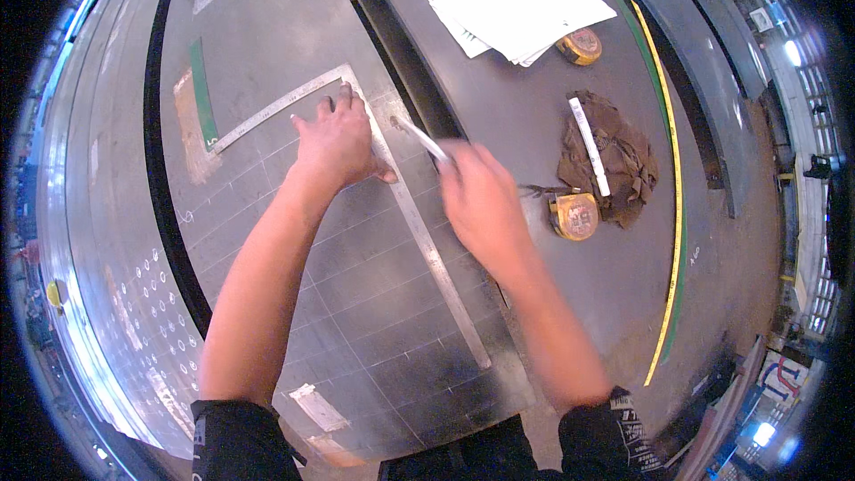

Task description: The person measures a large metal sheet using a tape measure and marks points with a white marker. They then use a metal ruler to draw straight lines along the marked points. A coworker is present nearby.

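Note:
A large metal L-shaped square (436, 267) lies on a dark steel plate (374, 321) marked with thin scribed lines. My left hand (337, 138) presses down at its corner, fingers spread over the metal and thumb reaching to the long leg. Just right of that leg, my right hand (481, 200) is closed round a slim, pale, pen-like tool (426, 139). The tool slants up and left, its end close to the plate beside the square. Blur hides the exact kind of tool and whether its end touches.
White paper sheets (512, 4), two yellow tape measures (574, 216), a brown rag (623, 160) and a white marker (589, 147) lie on the right-hand plate. A yellow tape strip (674, 187) runs along that plate. A dark gap (401, 44) divides the plates.

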Available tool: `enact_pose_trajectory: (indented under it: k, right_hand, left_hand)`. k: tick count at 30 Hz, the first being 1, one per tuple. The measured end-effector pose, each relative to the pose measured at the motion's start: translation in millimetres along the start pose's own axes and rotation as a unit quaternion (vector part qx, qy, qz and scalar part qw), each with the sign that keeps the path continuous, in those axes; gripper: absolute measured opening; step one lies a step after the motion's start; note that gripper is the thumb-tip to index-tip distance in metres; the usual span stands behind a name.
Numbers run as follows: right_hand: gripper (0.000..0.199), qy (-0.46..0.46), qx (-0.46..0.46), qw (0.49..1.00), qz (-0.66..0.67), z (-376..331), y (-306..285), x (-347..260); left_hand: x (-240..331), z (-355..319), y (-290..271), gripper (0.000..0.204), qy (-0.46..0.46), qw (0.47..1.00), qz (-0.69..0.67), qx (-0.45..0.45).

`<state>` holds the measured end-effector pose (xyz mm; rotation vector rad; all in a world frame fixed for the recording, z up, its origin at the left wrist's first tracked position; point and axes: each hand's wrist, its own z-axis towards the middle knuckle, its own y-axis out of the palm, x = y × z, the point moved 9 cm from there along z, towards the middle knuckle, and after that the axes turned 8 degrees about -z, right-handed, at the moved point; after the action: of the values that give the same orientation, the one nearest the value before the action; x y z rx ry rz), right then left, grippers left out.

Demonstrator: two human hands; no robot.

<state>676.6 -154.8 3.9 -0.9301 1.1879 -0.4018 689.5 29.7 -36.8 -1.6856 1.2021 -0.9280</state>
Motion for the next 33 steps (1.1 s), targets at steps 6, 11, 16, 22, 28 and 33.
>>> enact_pose_trajectory:
  k: [6,11,16,22,28,33]
  right_hand:
    - [0.019,-0.023,-0.020,0.999,-0.038,70,63,-21]
    - [0.019,-0.069,-0.015,0.995,-0.073,73,75,-29]
    - [0.019,-0.097,-0.017,0.990,-0.104,75,76,-32]
    - [0.019,-0.109,-0.078,0.971,-0.195,25,56,-32]
    - [0.019,-0.058,-0.218,0.954,-0.198,-48,39,-20]
    - [0.021,-0.027,-0.262,0.943,-0.204,-109,23,-6]
  left_hand:
    - [-5,-5,-3,0.126,0.006,1.000,-0.024,0.019]
    - [-8,-4,1,0.125,0.016,0.999,-0.030,0.038]
    - [-7,0,6,0.122,0.026,0.998,-0.012,0.052]
    - [-6,5,8,0.119,0.010,1.000,0.017,0.004]
    - [-8,4,8,0.140,-0.007,0.999,0.043,0.001]
    - [-6,6,9,0.140,-0.012,0.999,0.042,-0.017]
